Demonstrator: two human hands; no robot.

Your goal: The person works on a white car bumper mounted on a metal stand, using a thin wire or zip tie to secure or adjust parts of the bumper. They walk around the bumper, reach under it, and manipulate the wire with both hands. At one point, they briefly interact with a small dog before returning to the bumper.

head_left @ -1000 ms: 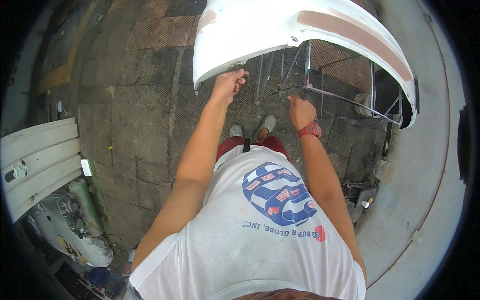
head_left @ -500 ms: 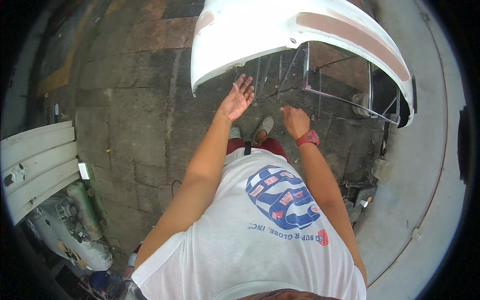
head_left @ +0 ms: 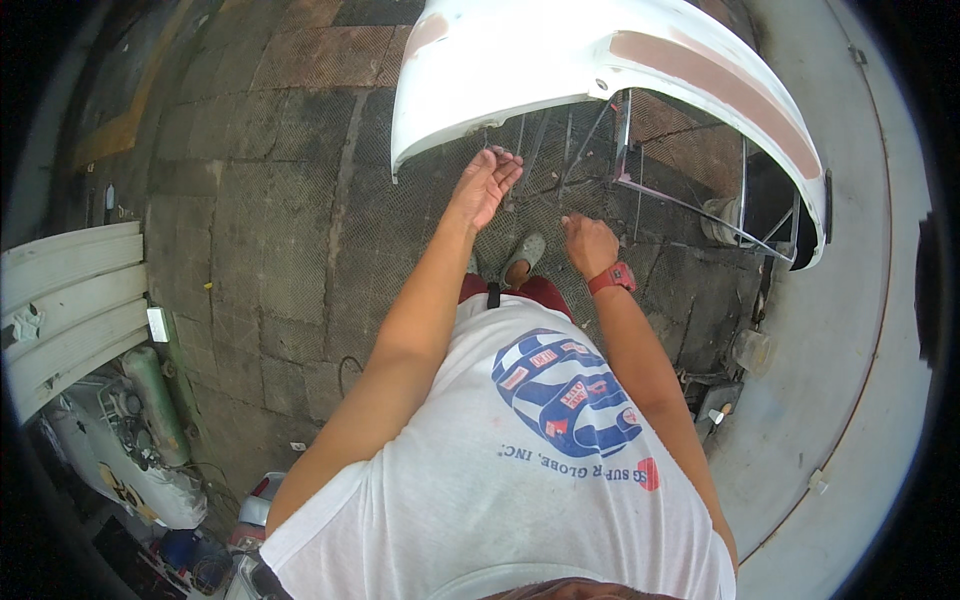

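Bumper arches just beyond the loosely curled left hand.

Workshop | patched white bumper | metal stand | green cylinder

Bumper: smooth, white, paint-like coat, its gloss lost in glare; brownish patches matt. Stand: bare-looking metal bars with a dull shine. Floor: matt, rough, finely textured tiles. Shirt: soft matt cloth, creased. Watch: red, plastic-looking. Cylinder: metal-looking, dull green. Wall: mostly smooth, matt grey, faintly stained.
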